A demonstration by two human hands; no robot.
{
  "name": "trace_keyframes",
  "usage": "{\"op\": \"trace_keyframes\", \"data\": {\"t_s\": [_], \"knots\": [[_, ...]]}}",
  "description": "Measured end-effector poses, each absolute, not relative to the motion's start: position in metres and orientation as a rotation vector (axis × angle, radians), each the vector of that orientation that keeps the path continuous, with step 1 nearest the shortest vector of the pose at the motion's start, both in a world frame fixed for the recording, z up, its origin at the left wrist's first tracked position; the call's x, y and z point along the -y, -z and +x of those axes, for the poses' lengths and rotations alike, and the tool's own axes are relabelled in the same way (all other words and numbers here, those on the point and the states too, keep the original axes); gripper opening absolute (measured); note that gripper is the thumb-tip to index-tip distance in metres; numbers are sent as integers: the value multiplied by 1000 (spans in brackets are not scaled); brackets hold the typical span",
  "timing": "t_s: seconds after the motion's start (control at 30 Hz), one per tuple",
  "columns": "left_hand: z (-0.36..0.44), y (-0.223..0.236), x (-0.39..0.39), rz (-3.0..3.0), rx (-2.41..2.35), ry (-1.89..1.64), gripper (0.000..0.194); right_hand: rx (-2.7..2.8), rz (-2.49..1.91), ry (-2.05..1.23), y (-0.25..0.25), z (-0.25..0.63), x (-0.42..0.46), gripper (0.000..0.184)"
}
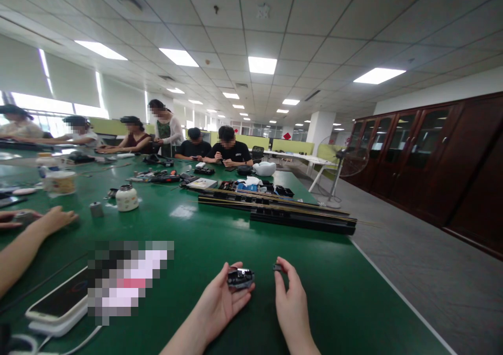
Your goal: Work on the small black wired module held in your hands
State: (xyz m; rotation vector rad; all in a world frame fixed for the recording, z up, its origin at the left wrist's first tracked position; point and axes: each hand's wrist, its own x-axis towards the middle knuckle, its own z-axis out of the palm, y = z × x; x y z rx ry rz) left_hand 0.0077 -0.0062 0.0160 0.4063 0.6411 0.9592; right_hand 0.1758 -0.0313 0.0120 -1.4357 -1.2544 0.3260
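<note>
My left hand (pixel 220 303) is closed round a small black plastic housing (pixel 240 278), its hollow side facing up with shiny parts inside. The fingers lie under and along its edges. A short way to the right, my right hand (pixel 291 298) pinches a small dark grey piece (pixel 277 267) between thumb and fingertips. The exact kind of that piece is too small to make out. Housing and piece are apart, both held above the green tabletop (pixel 346 297).
Phones (pixel 61 297) with cables lie at the left. Another person's hand (pixel 58 220) reaches in there, near a grey block (pixel 96 209) and a white jar (pixel 127 198). Long black rails (pixel 302 224) with thin rods lie ahead. Several people sit or stand farther back.
</note>
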Motion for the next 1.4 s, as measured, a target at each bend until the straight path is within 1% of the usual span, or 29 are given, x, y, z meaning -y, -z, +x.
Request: {"op": "trace_keyframes", "data": {"t_s": [0.23, 0.57, 0.87, 1.07, 1.23, 1.33, 1.4], "knots": [[8, -17, 7, 413, -648, -955, 40, 1167, -1458, -296, -13, 183, 30, 38], [8, -17, 10, 411, -626, -962, 41, 1140, -1445, -262, -15, 185, 30, 40], [8, -18, 10, 399, -613, -955, 41, 1229, -1434, -202, -18, 182, 33, 32], [8, -19, 10, 406, -605, -961, 37, 1398, -1462, -250, -20, 177, 35, 21], [8, -22, 11, 382, -622, -968, 29, 1507, -1376, -367, -23, 165, 40, 22], [10, -23, 12, 349, -590, -991, 19, 1581, -1298, -429, -25, 156, 44, 19], [11, -23, 12, 335, -564, -996, 17, 1600, -1250, -457, -26, 152, 45, 18]]}}
